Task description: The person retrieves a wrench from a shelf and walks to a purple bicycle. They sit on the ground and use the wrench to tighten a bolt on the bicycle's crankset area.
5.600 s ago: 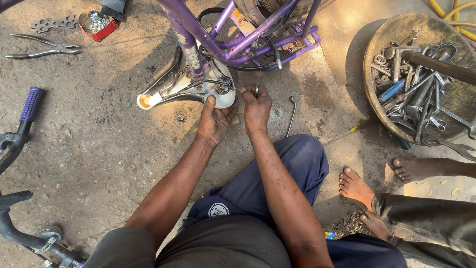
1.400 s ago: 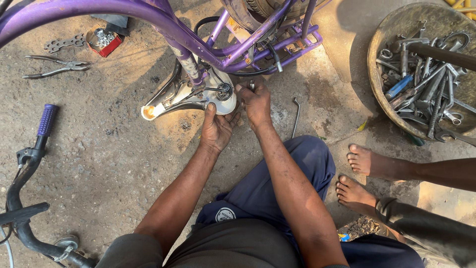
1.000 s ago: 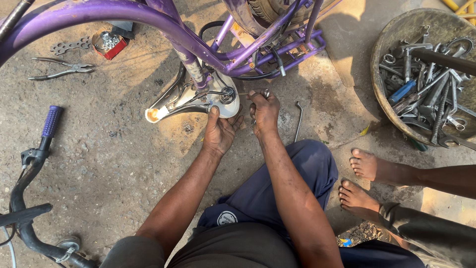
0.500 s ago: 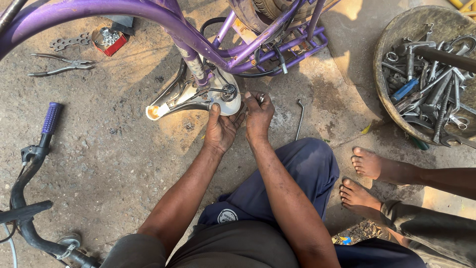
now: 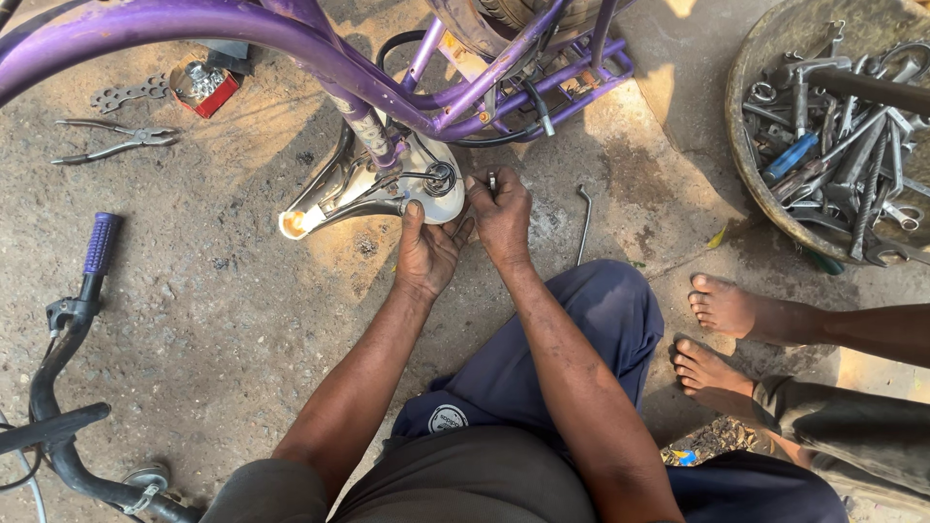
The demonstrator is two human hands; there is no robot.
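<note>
Saddle of upturned purple bicycle frame rests on the ground. Left hand presses its rear edge; right hand pinches a small metal fastener (not yet fitted). Clamp bolt apparently still unfinished.

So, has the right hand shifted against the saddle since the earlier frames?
No. The right hand stays beside the upturned saddle, fingers pinching a small metal part.

Items on the ground around the purple frame: pliers and a red tin lie left of it; a basin of tools stands right; a handlebar lies below left.
</note>
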